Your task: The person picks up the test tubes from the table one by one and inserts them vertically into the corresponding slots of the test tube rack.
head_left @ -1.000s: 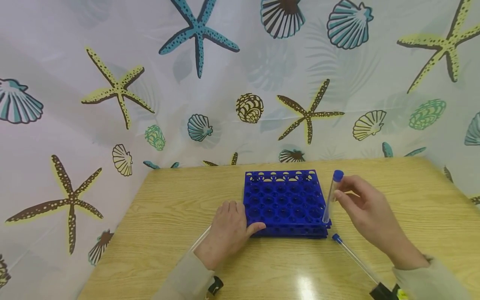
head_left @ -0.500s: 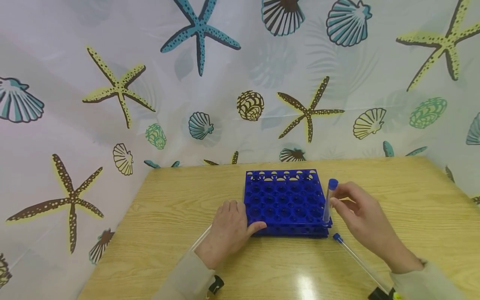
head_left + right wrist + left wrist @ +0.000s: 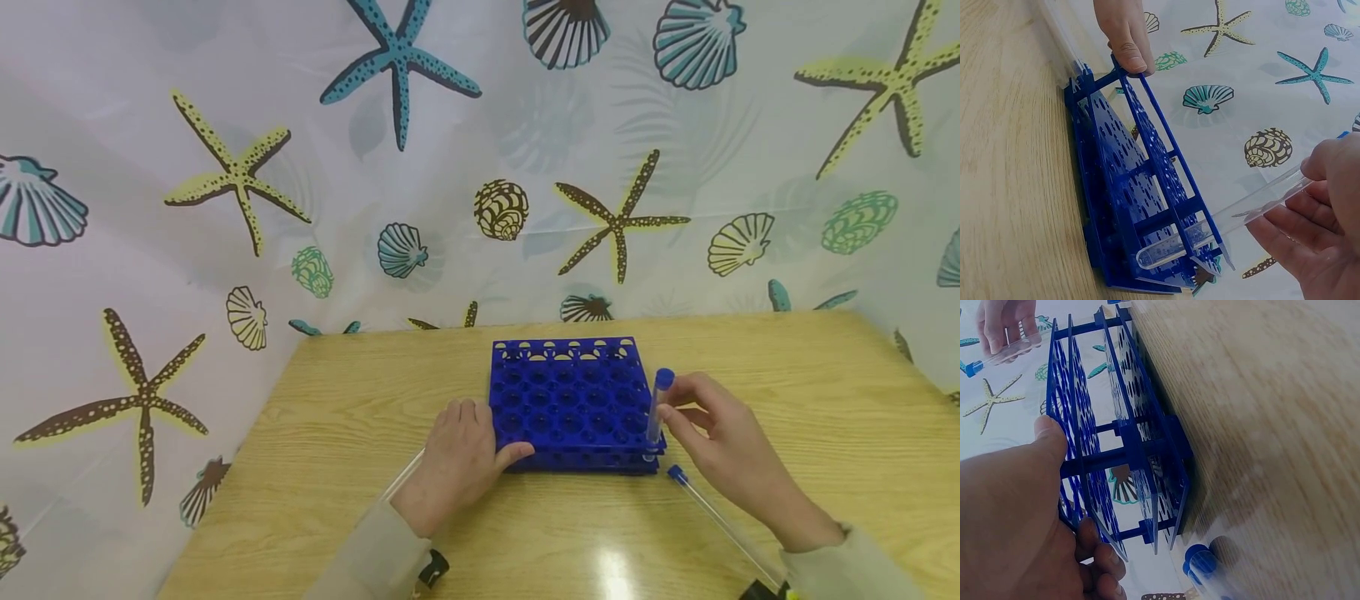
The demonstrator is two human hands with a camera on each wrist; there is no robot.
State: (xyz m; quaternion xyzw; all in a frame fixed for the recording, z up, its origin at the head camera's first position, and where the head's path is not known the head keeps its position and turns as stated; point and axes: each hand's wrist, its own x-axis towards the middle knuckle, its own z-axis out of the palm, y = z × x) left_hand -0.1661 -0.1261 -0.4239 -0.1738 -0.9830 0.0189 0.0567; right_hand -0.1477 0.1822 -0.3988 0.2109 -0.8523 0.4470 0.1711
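A blue multi-tier test tube rack (image 3: pixel 567 398) sits on the wooden table. My left hand (image 3: pixel 456 458) holds its left front corner, thumb along the front top edge and fingers at the side. Between thumb and fingers, my right hand (image 3: pixel 727 446) pinches a clear test tube (image 3: pixel 655 423) with a blue cap. This tube stands nearly upright, slightly tilted, at the rack's right front corner. In the right wrist view, the rounded bottom of the tube (image 3: pixel 1160 253) has passed through the top tiers and shows between the rack's levels.
A second blue-capped test tube (image 3: pixel 723 525) lies on the table in front of the rack's right corner. Another clear tube (image 3: pixel 402 475) lies partly hidden under the left forearm; its blue cap (image 3: pixel 1200 559) shows in the left wrist view. A patterned curtain (image 3: pixel 450 167) hangs behind the table.
My right hand has moved down and slightly left, lowering the test tube from above the rack into its front right corner. The left hand has stayed on the rack.
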